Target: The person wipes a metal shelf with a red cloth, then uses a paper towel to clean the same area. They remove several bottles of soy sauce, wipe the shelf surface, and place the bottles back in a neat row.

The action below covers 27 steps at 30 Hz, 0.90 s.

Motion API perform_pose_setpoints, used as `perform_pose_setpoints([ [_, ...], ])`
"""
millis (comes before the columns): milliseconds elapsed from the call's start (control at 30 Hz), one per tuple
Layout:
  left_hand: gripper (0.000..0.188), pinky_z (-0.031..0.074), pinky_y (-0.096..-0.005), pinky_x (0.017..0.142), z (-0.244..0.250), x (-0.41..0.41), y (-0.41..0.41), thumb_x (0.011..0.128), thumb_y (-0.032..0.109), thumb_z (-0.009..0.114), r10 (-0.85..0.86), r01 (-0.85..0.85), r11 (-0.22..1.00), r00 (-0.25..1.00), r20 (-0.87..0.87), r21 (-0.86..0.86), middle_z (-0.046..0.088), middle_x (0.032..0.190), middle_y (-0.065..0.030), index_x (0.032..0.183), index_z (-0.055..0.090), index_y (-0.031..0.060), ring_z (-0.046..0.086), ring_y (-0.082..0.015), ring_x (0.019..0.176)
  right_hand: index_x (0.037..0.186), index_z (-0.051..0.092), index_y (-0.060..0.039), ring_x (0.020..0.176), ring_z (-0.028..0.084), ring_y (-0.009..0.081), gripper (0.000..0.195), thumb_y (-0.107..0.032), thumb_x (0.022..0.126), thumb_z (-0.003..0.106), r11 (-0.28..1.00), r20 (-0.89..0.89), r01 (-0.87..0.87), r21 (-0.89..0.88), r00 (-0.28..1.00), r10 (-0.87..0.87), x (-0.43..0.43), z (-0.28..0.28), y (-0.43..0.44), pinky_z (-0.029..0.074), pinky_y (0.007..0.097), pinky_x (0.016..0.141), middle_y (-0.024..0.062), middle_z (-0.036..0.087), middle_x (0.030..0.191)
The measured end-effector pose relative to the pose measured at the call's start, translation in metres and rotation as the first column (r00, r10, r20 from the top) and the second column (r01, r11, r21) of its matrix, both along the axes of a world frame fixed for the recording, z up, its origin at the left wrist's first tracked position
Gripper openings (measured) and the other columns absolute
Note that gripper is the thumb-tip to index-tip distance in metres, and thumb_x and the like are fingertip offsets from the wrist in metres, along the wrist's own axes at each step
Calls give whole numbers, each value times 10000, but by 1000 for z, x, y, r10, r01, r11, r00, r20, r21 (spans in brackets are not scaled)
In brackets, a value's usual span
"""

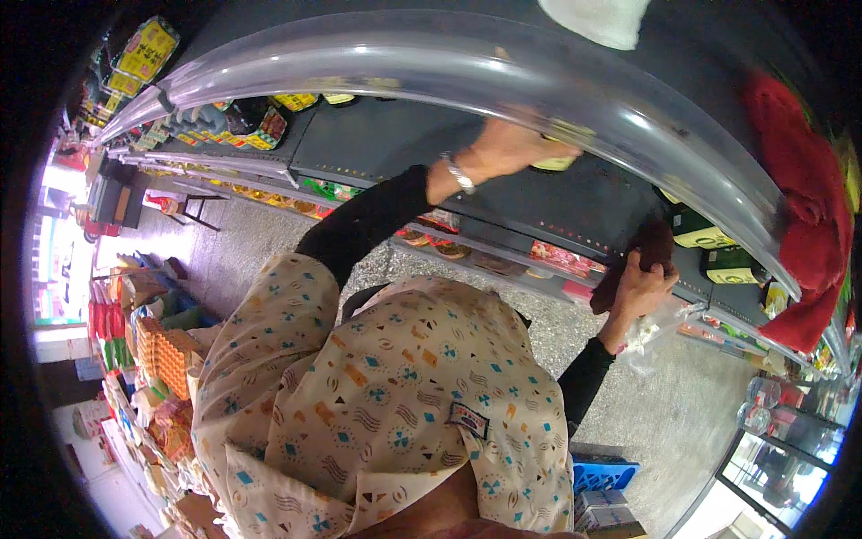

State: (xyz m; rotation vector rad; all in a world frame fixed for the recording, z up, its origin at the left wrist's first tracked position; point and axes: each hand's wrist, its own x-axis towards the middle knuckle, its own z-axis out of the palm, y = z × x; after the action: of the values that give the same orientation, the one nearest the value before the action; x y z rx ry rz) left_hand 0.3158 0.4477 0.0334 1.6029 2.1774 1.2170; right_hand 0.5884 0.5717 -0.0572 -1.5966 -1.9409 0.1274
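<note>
My left hand [513, 147], with a silver bracelet at the wrist, reaches in over the dark grey shelf [377, 138] behind a clear curved plastic guard [431, 71]. Its fingers are blurred and close around a bottle with a pale yellow label [553, 162]; most of the bottle is hidden by the hand and guard. Bunched in my right hand [643, 290] is a dark maroon cloth [652, 246], held at the shelf's front edge. To the right of that cloth, green bottles with pale labels [731, 266] lie or stand on the shelf; their posture is hard to tell.
A red cloth [805, 215] drapes over the guard's right end. Bottles with yellow labels [259, 128] fill the shelf's left part. Packaged goods [562, 256] sit on lower shelves. Egg trays [165, 354] stand behind at left, a blue crate [603, 475] on the floor at right.
</note>
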Motion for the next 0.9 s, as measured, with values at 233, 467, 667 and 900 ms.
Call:
perform_pose_setpoints([
  [233,406,466,-417,783,-38,-121,-75,817,443,595,247,-337,941,765,-594,-42,657,827,-156,833,682,47,601,-345,832,912,660,-2,911,535,429,485,-431,693,716,971,76,-88,224,994,73,9,-19,9,455,526,735,209,528,1075],
  [467,353,460,-410,808,-45,-204,-73,830,378,597,133,-434,882,602,-787,-184,646,896,-152,887,665,36,594,-326,876,894,662,-30,961,536,407,469,-449,689,709,993,71,-40,108,997,32,1,-4,-1,475,484,751,188,524,1123],
  [667,337,462,-398,822,-57,-232,-81,824,349,620,174,-426,883,688,-704,-199,634,945,-143,926,648,29,592,-307,899,929,677,-22,1060,509,366,466,-426,697,694,997,78,-1,82,997,-5,1,-5,1,448,459,847,164,528,1142],
  [900,333,463,-384,837,-73,-233,-99,818,315,646,260,-437,884,756,-600,-168,621,1003,-133,971,629,20,589,-285,927,893,669,-26,1021,517,371,428,-403,694,703,999,26,3,52,1000,-4,1,-1,-4,460,459,809,138,521,1144],
])
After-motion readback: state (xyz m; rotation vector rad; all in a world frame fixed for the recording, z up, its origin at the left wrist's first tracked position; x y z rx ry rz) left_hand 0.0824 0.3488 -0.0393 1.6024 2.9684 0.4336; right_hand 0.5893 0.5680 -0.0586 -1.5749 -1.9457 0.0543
